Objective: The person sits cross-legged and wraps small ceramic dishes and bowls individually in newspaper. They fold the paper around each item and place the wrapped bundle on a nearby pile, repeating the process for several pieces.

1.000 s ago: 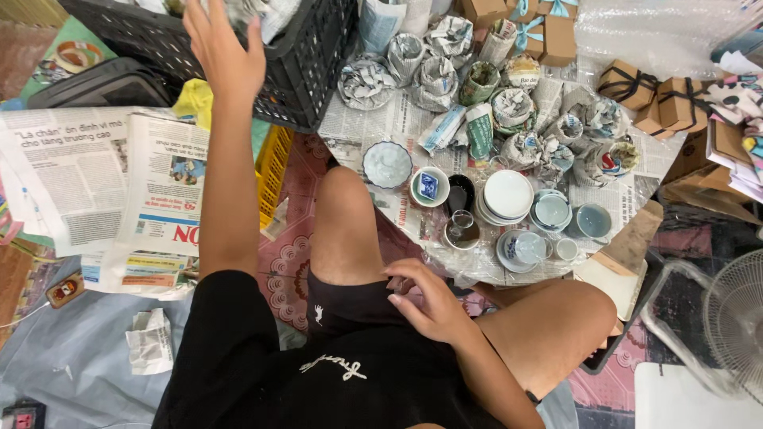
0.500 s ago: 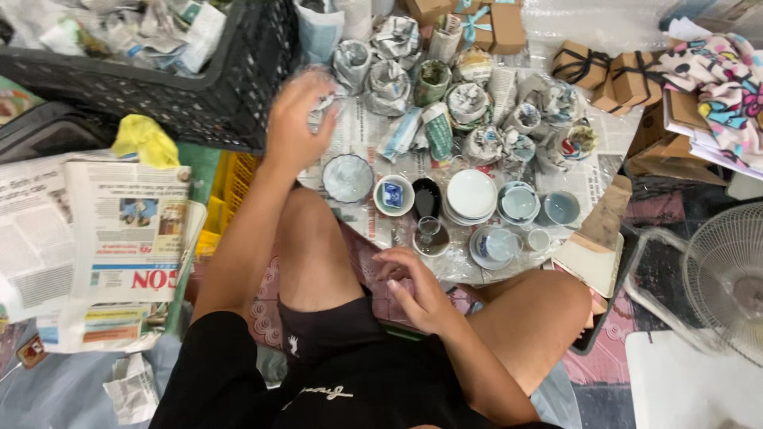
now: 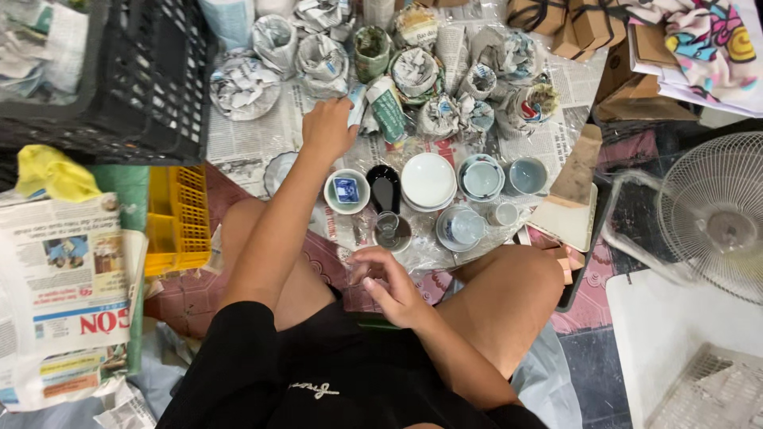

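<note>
My left hand (image 3: pixel 327 127) reaches forward over the newspaper-covered floor and closes on the end of a small newspaper-wrapped bundle (image 3: pixel 357 106), beside a green-printed wrapped bundle (image 3: pixel 389 110). Just below it stand a small bowl with a blue square pattern (image 3: pixel 346 191), a black dish (image 3: pixel 385 187) and a stack of white plates (image 3: pixel 428 181). My right hand (image 3: pixel 387 284) rests near my knee, fingers loosely curled, with nothing seen in it. A small clear glass (image 3: pixel 388 224) stands just beyond it.
Several newspaper-wrapped pieces (image 3: pixel 415 73) crowd the far side. A black plastic crate (image 3: pixel 127 79) stands at far left, with a yellow crate (image 3: pixel 179 214) and a newspaper stack (image 3: pixel 63 294) below it. Cardboard boxes (image 3: pixel 588 24) sit at far right, and a white fan (image 3: pixel 715 214) stands on the right.
My left hand has come down from the black crate to the wrapped bundles and taken hold of one. My right hand has stayed by my lap.
</note>
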